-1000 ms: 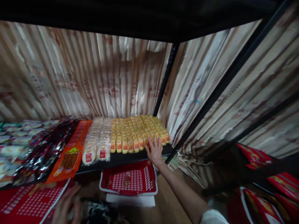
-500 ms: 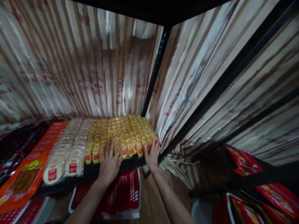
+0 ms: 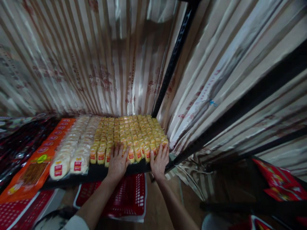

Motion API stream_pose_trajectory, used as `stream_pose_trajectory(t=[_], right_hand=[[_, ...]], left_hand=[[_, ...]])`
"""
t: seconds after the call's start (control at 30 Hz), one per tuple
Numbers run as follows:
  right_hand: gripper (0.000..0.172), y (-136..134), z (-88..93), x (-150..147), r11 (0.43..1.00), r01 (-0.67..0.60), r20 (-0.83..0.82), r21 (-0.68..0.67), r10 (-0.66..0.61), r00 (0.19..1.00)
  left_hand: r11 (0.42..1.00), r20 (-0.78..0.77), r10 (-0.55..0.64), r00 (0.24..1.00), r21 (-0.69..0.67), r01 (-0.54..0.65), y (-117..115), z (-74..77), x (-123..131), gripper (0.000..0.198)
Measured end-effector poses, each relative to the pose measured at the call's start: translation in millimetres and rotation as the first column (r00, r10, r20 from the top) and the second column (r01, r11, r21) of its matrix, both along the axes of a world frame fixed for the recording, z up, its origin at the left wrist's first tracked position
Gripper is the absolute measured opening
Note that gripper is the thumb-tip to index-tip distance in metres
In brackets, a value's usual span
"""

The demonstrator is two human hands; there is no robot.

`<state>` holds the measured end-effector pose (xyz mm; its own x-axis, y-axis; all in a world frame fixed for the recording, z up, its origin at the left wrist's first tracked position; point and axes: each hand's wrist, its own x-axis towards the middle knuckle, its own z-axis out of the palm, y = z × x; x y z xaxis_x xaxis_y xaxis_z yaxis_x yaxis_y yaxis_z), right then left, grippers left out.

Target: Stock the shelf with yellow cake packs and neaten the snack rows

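Observation:
Rows of small yellow wrapped packets [image 3: 130, 131] cover the right end of a dark shelf [image 3: 98, 172]. My left hand [image 3: 118, 161] lies with fingers spread against the front packets, near the middle of the rows. At the front right corner, my right hand [image 3: 160, 161] rests on the end packets, its thumb apart from the fingers. Neither hand has a packet lifted. Beside the yellow rows, to the left, stand two rows of round white wrapped cakes [image 3: 80, 159]. Further left lies a long orange package [image 3: 35, 166].
Dark shiny packages [image 3: 14, 150] fill the shelf's far left. A red basket [image 3: 134, 198] sits below the shelf. Black posts [image 3: 172, 60] stand before a striped curtain [image 3: 107, 64]. Red packets [image 3: 278, 179] lie at the lower right.
The camera view has shifted, so the posts and curtain sit differently in it. Both hands remain against the front packets, with little visible change in their pose.

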<state>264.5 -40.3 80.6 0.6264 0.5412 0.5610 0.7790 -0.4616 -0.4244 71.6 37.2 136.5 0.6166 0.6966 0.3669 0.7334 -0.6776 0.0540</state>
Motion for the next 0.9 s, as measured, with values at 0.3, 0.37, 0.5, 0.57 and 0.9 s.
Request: stream_pose_trajectory(t=[0.3, 0.37, 0.5, 0.57, 0.9], right_hand=[[0.061, -1.3, 0.1, -6.6, 1.0, -0.023, 0.056, -0.009, 0.024, 0.998], [0.061, -4.2, 2.5, -5.4, 1.0, -0.021, 0.069, 0.02, 0.02, 0.997], [0.057, -3.5, 23.8, 1.4, 0.996, -0.092, 0.162, 0.012, 0.089, 0.983], [0.052, 4.6, 43.3, 4.7, 0.985, -0.169, 0.19, -0.019, 0.17, 0.967], [0.049, 118.3, 105.6, -34.0, 0.594, -0.644, 0.033, -0.482, 0.747, 0.665]], left_hand=[[0.999, 0.025, -0.028, 0.999, -0.02, 0.029, -0.6, -9.5, -3.1, 0.057], [0.999, 0.037, -0.034, 0.999, -0.007, 0.034, -0.6, -10.4, -3.8, 0.058], [0.998, 0.058, -0.049, 0.997, 0.044, 0.046, -1.8, -9.2, -3.8, 0.061], [0.997, 0.084, -0.052, 0.995, 0.062, 0.047, -5.9, -9.2, -3.7, 0.059], [0.961, 0.346, 0.252, 0.904, 0.017, -0.275, -59.1, -49.8, -19.5, 0.066]])
